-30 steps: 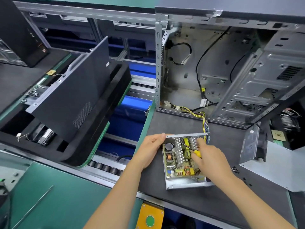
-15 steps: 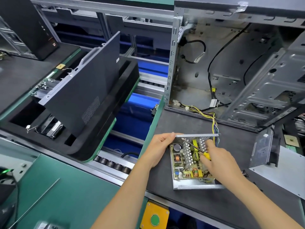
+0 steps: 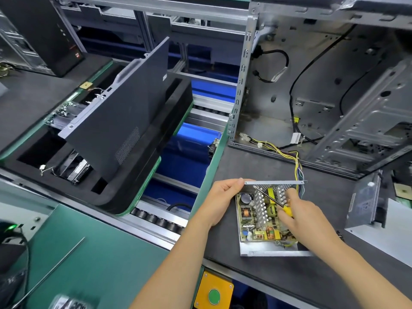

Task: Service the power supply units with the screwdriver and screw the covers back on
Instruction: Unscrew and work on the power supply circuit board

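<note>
An open power supply unit [image 3: 256, 221] lies on the dark mat with its circuit board, heat sinks and coils exposed. My left hand [image 3: 219, 200] grips its far-left corner, thumb on the metal rim. My right hand [image 3: 305, 217] holds a yellow-handled screwdriver [image 3: 270, 199], whose thin shaft slants up-left with the tip near the unit's far-left inside corner. Yellow and coloured wires [image 3: 297, 166] run from the unit into the computer case. A silver cover [image 3: 364, 204] stands upright to the right.
An open computer case [image 3: 323, 85] stands behind the unit. A black side panel [image 3: 124, 117] leans in a foam tray [image 3: 142, 172] on the left. A roller conveyor [image 3: 160, 219] runs between the benches. A yellow box with a green button [image 3: 214, 294] hangs at the bench front.
The view has shifted a little, so the unit sits further right and lower in the frame. Both hands keep their hold and the screwdriver stays slanted over the board.
</note>
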`<state>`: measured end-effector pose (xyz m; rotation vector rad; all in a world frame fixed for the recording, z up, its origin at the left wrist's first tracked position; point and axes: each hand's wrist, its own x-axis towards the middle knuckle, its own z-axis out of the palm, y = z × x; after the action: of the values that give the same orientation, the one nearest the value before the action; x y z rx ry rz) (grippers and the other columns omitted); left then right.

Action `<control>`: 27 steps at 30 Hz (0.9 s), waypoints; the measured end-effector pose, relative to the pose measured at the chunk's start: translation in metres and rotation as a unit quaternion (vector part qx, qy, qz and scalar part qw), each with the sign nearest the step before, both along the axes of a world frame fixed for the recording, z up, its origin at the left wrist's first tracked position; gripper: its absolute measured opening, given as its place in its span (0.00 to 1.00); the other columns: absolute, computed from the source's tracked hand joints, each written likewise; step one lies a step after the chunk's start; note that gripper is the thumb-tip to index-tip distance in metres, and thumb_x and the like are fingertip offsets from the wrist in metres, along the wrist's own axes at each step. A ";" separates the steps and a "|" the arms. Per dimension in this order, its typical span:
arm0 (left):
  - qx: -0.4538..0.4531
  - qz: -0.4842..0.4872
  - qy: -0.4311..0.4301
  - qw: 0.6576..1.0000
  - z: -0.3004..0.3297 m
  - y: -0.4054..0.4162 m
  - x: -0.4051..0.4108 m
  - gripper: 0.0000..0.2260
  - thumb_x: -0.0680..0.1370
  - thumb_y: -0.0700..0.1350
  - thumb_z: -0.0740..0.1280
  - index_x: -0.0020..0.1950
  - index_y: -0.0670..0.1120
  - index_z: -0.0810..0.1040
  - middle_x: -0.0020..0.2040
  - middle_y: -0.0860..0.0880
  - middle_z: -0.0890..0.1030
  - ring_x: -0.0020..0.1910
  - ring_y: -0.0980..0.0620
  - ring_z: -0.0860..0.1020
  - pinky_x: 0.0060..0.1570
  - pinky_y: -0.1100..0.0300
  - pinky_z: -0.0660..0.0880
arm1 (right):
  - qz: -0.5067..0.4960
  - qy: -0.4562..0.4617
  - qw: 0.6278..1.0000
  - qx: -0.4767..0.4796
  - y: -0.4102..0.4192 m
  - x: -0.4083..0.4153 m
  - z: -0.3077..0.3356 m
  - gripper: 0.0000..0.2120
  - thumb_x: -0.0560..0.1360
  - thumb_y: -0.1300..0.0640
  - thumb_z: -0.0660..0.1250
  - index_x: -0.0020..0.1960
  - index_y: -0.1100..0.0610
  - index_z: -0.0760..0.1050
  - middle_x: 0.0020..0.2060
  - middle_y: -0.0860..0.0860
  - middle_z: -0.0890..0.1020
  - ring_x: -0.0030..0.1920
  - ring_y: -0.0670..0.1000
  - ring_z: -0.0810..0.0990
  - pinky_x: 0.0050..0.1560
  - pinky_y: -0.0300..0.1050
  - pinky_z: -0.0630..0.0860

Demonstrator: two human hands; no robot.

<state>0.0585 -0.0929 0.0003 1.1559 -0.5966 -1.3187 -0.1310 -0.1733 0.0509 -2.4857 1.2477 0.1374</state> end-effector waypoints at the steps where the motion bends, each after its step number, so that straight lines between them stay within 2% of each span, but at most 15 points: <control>1: 0.000 -0.001 -0.001 1.000 0.000 0.000 0.000 0.19 0.79 0.58 0.64 0.61 0.46 0.82 0.59 0.43 0.83 0.61 0.45 0.80 0.60 0.58 0.76 | 0.000 -0.001 1.000 0.001 0.000 0.000 0.000 0.11 0.78 0.52 0.61 0.50 0.52 0.57 0.26 0.48 0.71 0.27 0.48 0.70 0.25 0.40 0.60; 7: 0.003 -0.006 -0.011 1.000 -0.002 0.000 0.001 0.20 0.79 0.58 0.63 0.62 0.47 0.82 0.60 0.44 0.83 0.62 0.44 0.79 0.64 0.53 0.74 | 0.007 -0.001 1.000 0.000 -0.001 -0.001 -0.002 0.12 0.79 0.51 0.61 0.50 0.51 0.57 0.25 0.47 0.71 0.26 0.47 0.70 0.25 0.39 0.58; 13: 0.004 -0.004 -0.006 1.000 -0.002 0.000 0.000 0.18 0.80 0.56 0.63 0.61 0.45 0.82 0.59 0.43 0.83 0.61 0.43 0.79 0.64 0.51 0.74 | 0.009 0.004 1.000 -0.001 0.000 -0.002 -0.002 0.13 0.79 0.50 0.60 0.50 0.51 0.55 0.26 0.47 0.71 0.27 0.47 0.70 0.25 0.39 0.59; 17: 0.004 -0.003 -0.003 1.000 0.001 0.000 -0.001 0.21 0.78 0.59 0.65 0.62 0.45 0.82 0.59 0.42 0.83 0.61 0.43 0.79 0.63 0.52 0.75 | 0.009 0.007 1.000 -0.002 0.001 -0.001 -0.001 0.12 0.79 0.49 0.60 0.51 0.51 0.56 0.27 0.47 0.71 0.28 0.48 0.71 0.26 0.41 0.62; 21: 0.008 0.006 -0.006 1.000 -0.001 0.001 -0.002 0.16 0.81 0.53 0.63 0.61 0.46 0.82 0.59 0.42 0.83 0.61 0.41 0.79 0.64 0.49 0.75 | 0.018 0.026 0.999 -0.017 0.002 -0.001 -0.002 0.13 0.79 0.48 0.58 0.50 0.51 0.54 0.28 0.45 0.70 0.29 0.49 0.70 0.26 0.42 0.61; 27: 0.012 0.009 -0.020 1.000 0.003 0.001 -0.004 0.13 0.79 0.52 0.64 0.57 0.49 0.84 0.56 0.44 0.84 0.56 0.47 0.81 0.60 0.53 0.76 | 0.041 0.079 0.994 -0.065 0.003 0.003 -0.003 0.14 0.80 0.44 0.56 0.55 0.54 0.59 0.28 0.44 0.66 0.31 0.52 0.71 0.30 0.44 0.65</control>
<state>0.0547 -0.0917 0.0031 1.2073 -0.5984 -1.2938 -0.1282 -0.1703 0.0476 -2.6843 1.2522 0.2870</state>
